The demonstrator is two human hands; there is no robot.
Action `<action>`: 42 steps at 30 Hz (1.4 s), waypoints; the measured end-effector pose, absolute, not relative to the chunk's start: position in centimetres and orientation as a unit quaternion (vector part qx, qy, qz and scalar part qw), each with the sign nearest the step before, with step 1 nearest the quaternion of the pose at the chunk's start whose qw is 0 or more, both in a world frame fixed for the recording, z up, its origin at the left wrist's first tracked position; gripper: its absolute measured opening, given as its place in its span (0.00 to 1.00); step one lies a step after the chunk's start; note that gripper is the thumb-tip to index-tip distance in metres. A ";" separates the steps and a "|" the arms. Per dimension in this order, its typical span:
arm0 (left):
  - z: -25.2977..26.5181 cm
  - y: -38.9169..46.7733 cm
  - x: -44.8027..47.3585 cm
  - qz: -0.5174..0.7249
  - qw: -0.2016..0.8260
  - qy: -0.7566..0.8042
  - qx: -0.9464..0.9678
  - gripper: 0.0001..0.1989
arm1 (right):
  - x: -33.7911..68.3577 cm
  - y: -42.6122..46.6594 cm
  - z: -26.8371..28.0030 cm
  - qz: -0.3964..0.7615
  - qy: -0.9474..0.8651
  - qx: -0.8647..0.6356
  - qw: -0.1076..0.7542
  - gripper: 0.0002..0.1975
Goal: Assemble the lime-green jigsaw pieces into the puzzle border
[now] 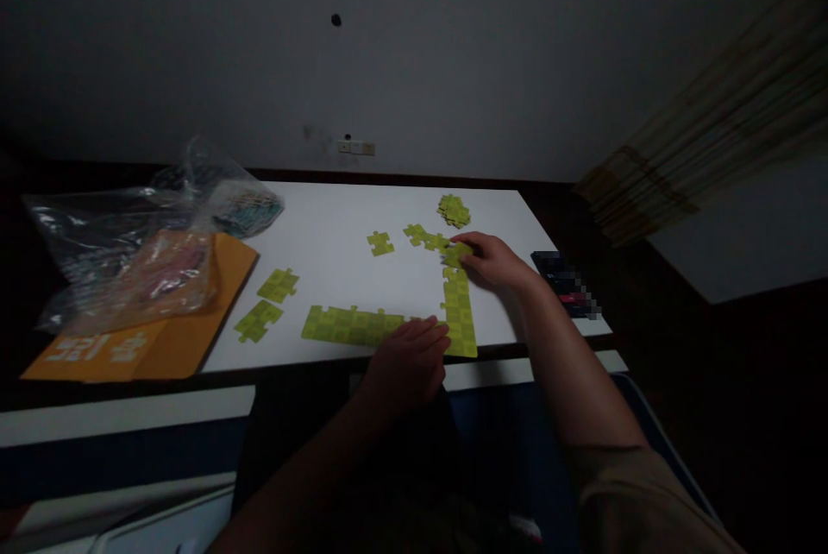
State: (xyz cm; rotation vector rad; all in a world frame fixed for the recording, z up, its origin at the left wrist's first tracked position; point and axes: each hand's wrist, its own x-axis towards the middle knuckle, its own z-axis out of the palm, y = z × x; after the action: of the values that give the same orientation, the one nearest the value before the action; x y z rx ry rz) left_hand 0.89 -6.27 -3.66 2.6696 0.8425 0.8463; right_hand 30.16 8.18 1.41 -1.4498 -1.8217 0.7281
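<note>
Yellow-green jigsaw pieces are joined into an L-shaped strip along the table's front and up its right side. My left hand lies flat over the strip near its corner, fingers stretched out together. At the upper end of the right side, my right hand pinches a puzzle piece between thumb and fingers. Beside that piece are a few loose pieces, one touching or overlapping it. A single piece lies further left.
A pile of pieces sits at the back right of the white table. Two pieces lie at left, near an orange envelope and clear plastic bags. A dark, partly blurred object rests at the right edge.
</note>
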 end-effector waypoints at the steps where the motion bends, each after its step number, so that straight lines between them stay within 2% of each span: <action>1: -3.6 -6.3 0.9 0.283 0.111 0.289 0.908 0.17 | 30.3 7.9 1.3 0.293 -0.698 -0.558 0.340 0.13; 3: -3.4 -6.4 0.9 0.272 0.118 0.293 0.909 0.18 | 30.6 7.1 0.9 0.312 -0.692 -0.558 0.334 0.05; 4: -3.3 -6.4 0.9 0.267 0.122 0.294 0.910 0.18 | 30.5 6.7 0.8 0.312 -0.686 -0.561 0.343 0.05; 7: -3.1 -6.5 0.9 0.260 0.127 0.298 0.910 0.17 | 29.3 5.7 0.5 0.268 -0.657 -0.575 0.407 0.10; 9: -3.0 -6.6 0.9 0.261 0.128 0.300 0.909 0.17 | 27.5 5.4 0.5 0.244 -0.664 -0.571 0.417 0.13; 14: -2.6 -6.8 0.7 0.258 0.126 0.300 0.910 0.18 | 21.4 6.5 1.1 0.258 -0.777 -0.501 0.279 0.15; 17: -2.7 -6.7 0.6 0.242 0.116 0.293 0.918 0.19 | 18.2 8.6 2.0 0.207 -0.831 -0.466 0.222 0.13; 22: -3.5 -6.3 0.7 0.279 0.099 0.280 0.913 0.16 | 13.6 11.8 3.5 0.060 -0.823 -0.551 0.121 0.19; 26: -3.4 -6.2 0.7 0.279 0.098 0.273 0.915 0.16 | 11.1 12.6 3.3 0.041 -0.810 -0.581 0.064 0.23; 29: -3.3 -6.2 0.6 0.273 0.101 0.270 0.918 0.16 | 10.9 12.6 2.6 0.088 -0.802 -0.582 0.103 0.27; 33: -3.5 -6.3 0.6 0.278 0.105 0.275 0.914 0.18 | 13.4 12.3 1.9 0.217 -0.792 -0.515 0.245 0.31; 37: -3.3 -6.4 0.5 0.285 0.122 0.281 0.908 0.18 | 18.8 11.6 1.9 0.284 -0.703 -0.540 0.364 0.29; 42: -1.9 -6.4 0.7 0.267 0.134 0.295 0.907 0.15 | 27.0 9.7 2.7 0.318 -0.638 -0.580 0.394 0.21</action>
State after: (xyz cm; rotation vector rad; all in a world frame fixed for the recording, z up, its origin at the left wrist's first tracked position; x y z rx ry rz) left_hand 0.68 -6.38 -1.86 2.6300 0.8562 0.7751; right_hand 27.03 9.72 2.70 -1.4723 -1.6197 0.8062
